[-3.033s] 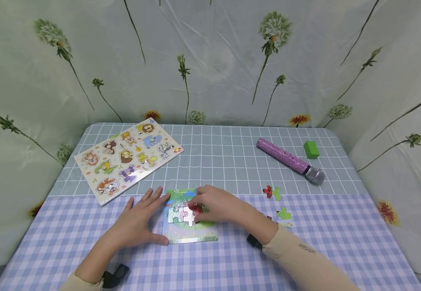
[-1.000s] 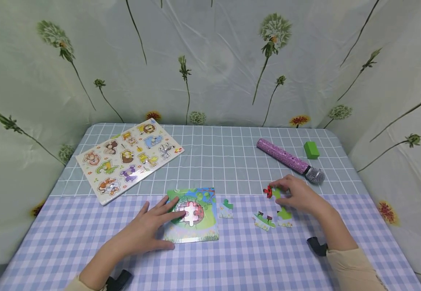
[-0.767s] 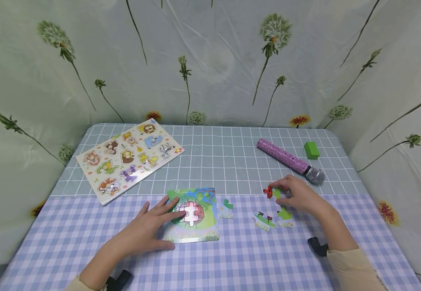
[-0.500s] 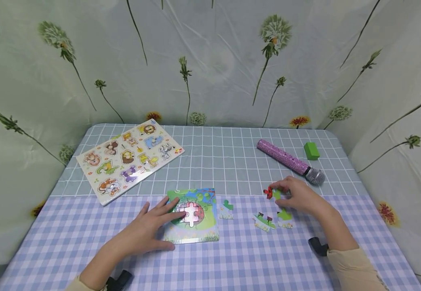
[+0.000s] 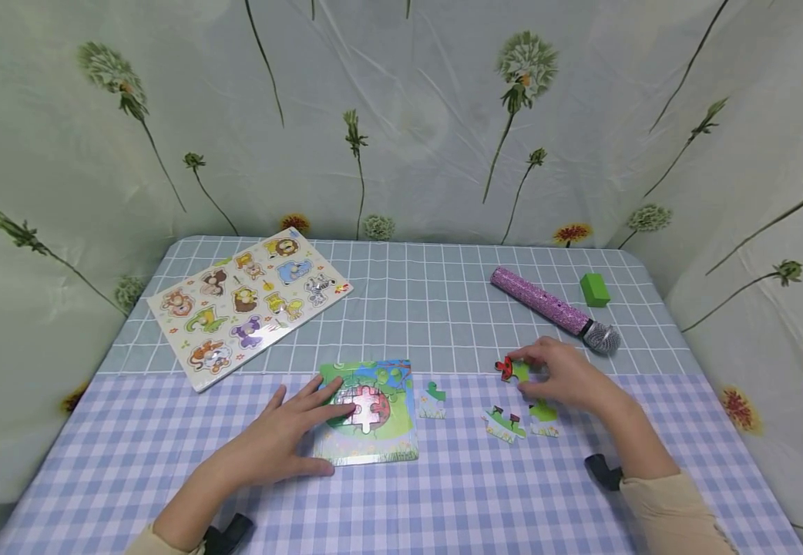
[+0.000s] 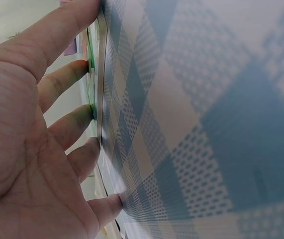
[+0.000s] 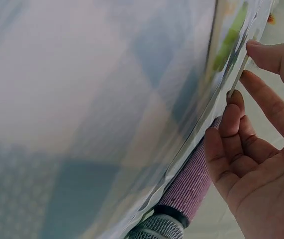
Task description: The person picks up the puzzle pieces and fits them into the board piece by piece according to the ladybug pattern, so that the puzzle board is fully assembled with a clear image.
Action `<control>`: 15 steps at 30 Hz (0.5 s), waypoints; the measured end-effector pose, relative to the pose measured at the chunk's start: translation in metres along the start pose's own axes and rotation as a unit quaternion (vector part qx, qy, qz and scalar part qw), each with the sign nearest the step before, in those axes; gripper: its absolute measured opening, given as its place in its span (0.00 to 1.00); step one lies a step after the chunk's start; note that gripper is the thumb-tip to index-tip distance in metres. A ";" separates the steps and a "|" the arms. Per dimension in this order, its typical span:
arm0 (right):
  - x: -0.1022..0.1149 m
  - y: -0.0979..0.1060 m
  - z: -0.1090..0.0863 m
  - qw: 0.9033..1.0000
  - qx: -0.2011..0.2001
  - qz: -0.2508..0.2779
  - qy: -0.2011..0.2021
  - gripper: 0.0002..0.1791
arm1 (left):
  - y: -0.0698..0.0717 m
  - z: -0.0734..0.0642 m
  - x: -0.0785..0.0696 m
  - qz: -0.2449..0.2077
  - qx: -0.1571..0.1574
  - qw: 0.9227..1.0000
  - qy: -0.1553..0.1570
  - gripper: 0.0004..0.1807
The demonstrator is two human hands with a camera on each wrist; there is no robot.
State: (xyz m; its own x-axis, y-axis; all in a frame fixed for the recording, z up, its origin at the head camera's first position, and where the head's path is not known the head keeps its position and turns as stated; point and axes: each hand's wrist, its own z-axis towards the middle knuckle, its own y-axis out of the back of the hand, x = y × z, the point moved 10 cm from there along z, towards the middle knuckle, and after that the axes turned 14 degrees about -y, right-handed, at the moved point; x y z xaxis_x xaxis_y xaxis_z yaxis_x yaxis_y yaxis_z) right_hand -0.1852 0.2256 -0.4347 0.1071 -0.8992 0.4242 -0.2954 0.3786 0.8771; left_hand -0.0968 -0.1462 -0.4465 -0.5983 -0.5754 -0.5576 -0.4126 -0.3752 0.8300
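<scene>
My left hand rests with spread fingers over the left side of a small jigsaw puzzle; its thumb lies on the cloth by the lower edge. A white gap shows in the puzzle's middle, beside red picture parts. In the left wrist view, the left hand's fingertips touch the board's edge region. My right hand pinches a red-and-green puzzle piece between thumb and fingers, to the right of the board. The right wrist view shows that thin piece edge-on; its underside contact with the table cannot be told.
Loose puzzle pieces lie right of the board: a green-and-white piece, a piece with dark marks and a light green one. Farther back are an animal peg board, a glittery pink microphone and a green block.
My right hand went from the puzzle board to the loose pieces on the right, then shifted slightly left with the red-and-green piece. My left hand's fingers moved farther onto the board.
</scene>
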 end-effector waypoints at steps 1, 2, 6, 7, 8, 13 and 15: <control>0.002 -0.001 0.000 1.000 0.000 0.000 0.002 0.27 | 0.000 0.000 0.000 0.000 0.000 1.000 0.000 0.44; 0.004 -0.001 0.000 1.000 -0.001 0.000 0.005 0.27 | 0.000 0.000 0.000 0.001 0.000 1.000 0.000 0.44; 0.013 -0.004 0.001 1.000 0.001 -0.001 0.019 0.27 | 0.000 0.000 0.001 0.004 0.000 1.000 0.001 0.43; 0.016 -0.005 0.002 1.000 0.001 -0.001 0.023 0.27 | 0.000 0.000 0.001 0.003 0.000 1.000 0.001 0.43; 0.019 -0.006 0.002 1.000 0.002 -0.001 0.028 0.27 | 0.000 0.000 0.001 0.003 0.000 1.000 0.001 0.43; 0.033 -0.011 0.001 0.999 0.010 0.005 0.046 0.26 | -0.001 -0.001 0.001 0.002 0.000 1.000 0.003 0.43; 0.039 -0.014 0.002 0.998 0.014 0.009 0.054 0.26 | -0.001 -0.001 0.002 0.003 0.000 1.000 0.002 0.43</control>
State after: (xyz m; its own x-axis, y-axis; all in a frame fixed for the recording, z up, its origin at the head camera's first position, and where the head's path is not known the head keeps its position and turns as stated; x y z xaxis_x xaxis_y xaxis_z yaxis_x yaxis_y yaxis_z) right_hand -0.1786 0.1847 -0.4304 0.2022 -0.8628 0.4634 -0.3238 0.3876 0.8631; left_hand -0.0967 -0.1473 -0.4485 -0.5980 -0.5812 -0.5519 -0.4083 -0.3717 0.8338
